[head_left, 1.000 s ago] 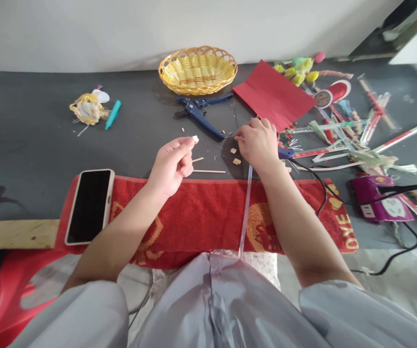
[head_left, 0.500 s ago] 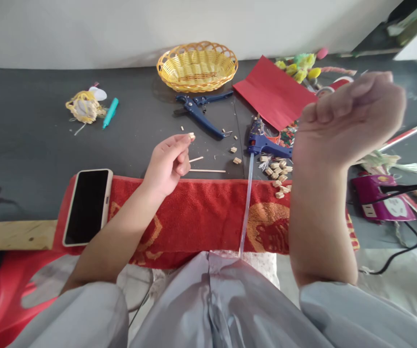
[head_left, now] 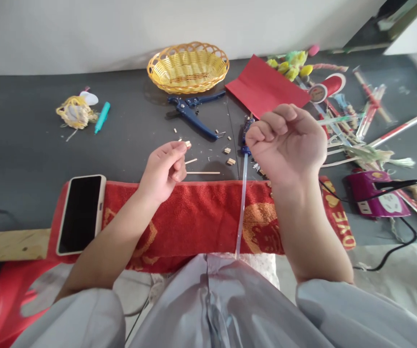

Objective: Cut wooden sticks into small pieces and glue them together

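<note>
My left hand (head_left: 162, 170) pinches a small block of short wooden sticks (head_left: 188, 144) between thumb and fingertips, above the table's near part. Raised on the right, my right hand (head_left: 288, 145) has its fingers curled in toward the palm; whatever they might hold is too small or hidden to see. Behind that hand lies a blue glue gun (head_left: 246, 129), partly covered, with a long clear glue stick (head_left: 242, 205) running out over the red towel (head_left: 197, 217). Similar little wooden blocks (head_left: 231, 162) and a thin wooden stick (head_left: 204, 172) rest between my hands.
A blue-handled cutter (head_left: 197, 121) lies before a yellow woven basket (head_left: 188, 72). Red paper (head_left: 262, 87), a thread spool (head_left: 327, 88) and a purple power socket (head_left: 378, 193) with a black cord crowd the right. A phone (head_left: 81, 214) and a teal marker (head_left: 102, 117) are leftward.
My right hand has come down and leftward, now covering much of the glue gun and the pile of wooden blocks. My left hand keeps its block. The view has shifted slightly.
</note>
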`<state>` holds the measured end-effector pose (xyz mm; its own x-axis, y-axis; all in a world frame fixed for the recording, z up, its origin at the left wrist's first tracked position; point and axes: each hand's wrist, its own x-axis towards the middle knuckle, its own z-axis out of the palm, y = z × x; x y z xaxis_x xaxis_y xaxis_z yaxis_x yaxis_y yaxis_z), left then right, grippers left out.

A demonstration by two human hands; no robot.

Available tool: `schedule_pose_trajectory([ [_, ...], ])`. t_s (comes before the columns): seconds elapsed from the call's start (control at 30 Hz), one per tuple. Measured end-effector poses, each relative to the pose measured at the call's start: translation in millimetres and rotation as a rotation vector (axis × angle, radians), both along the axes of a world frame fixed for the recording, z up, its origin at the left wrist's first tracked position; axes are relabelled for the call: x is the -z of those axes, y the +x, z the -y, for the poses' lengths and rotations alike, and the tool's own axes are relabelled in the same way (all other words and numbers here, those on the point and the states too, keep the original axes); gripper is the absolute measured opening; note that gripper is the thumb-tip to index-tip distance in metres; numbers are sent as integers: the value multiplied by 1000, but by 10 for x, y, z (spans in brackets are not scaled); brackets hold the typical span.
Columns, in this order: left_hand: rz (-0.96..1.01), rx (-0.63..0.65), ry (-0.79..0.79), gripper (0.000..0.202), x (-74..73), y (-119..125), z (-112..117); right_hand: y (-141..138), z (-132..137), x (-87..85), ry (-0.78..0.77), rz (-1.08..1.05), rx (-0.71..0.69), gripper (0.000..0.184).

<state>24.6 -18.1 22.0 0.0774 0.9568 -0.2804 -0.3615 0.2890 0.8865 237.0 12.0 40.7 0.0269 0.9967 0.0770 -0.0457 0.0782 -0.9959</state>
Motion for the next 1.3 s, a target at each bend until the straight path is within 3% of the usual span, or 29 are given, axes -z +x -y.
schedule_pose_trajectory([
  [0.37,31,-10,3,12,19,11,-16,-83,152,-91,5,26,-9,36],
  [0.5,45,-9,-1,15,33,5,-24,-77,175,-99,-44,-187,-16,33],
  [0.7,33,-15,-2,14,48,12,-39,-103,171,-94,-116,-547,-134,34],
  [0.8,16,-17,-13,11,40,17,-43,-202,198,-63,-192,-563,-193,37],
  [1.0,-11,-38,-19,10,36,12,-39,-437,251,82,-309,-573,-304,59],
  [1.3,-23,-42,0,12,49,13,-42,-462,221,188,-285,-444,-383,59],
])
